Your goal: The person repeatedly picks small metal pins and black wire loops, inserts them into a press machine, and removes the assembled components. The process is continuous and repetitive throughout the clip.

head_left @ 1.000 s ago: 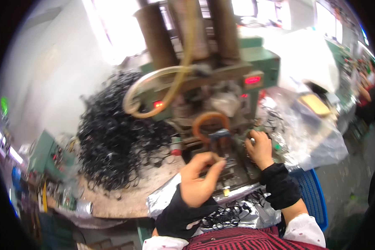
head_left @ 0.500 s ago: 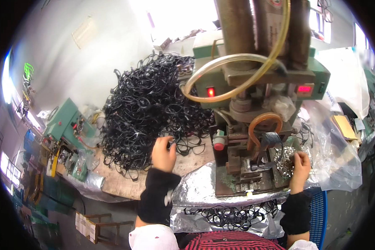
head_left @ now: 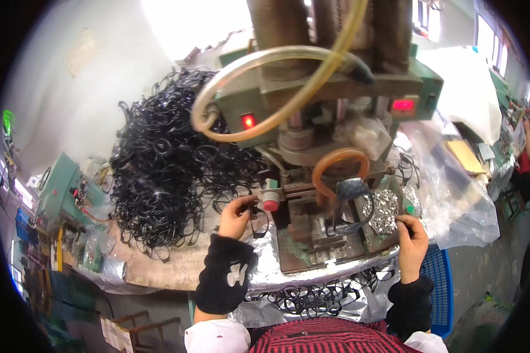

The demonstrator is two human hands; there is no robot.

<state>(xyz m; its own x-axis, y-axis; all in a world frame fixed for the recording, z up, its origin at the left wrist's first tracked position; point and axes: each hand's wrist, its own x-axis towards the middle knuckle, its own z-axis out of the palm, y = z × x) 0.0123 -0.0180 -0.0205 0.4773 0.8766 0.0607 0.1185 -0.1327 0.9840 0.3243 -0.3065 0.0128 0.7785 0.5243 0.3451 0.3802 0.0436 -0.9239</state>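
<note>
Black, plastic-looking spectacle frame point(head_left: 255, 215) hangs from the left hand point(head_left: 234, 220), above the bench edge, just left of a red push button point(head_left: 271, 205) on the press point(head_left: 296, 138). Left thumb and fingers are drawn together on the upper part of the frame; 1 rim hangs below them. Right hand point(head_left: 413, 244) is at the near right edge of a pile of small shiny metal bits point(head_left: 381, 210), thumb and forefinger nearly closed; from where I stand, cannot tell whether a bit is pinched there. Handling estimate: frame light, thin, springy rather than soft, smooth enough to slip or twist in a loose pinch. Best hold is probably the bridge or the thicker rim edge; tugging 1 temple alone could bend it. Metal bits look tiny, hard and easily dropped, so fingertips only. Surroundings: large tangled heap of black frames point(head_left: 165, 165) on the bench left of the press; more frames point(head_left: 318, 297) lie on silver foil nearest the person; orange tube loop point(head_left: 320, 176) stands over the press bed.
</note>
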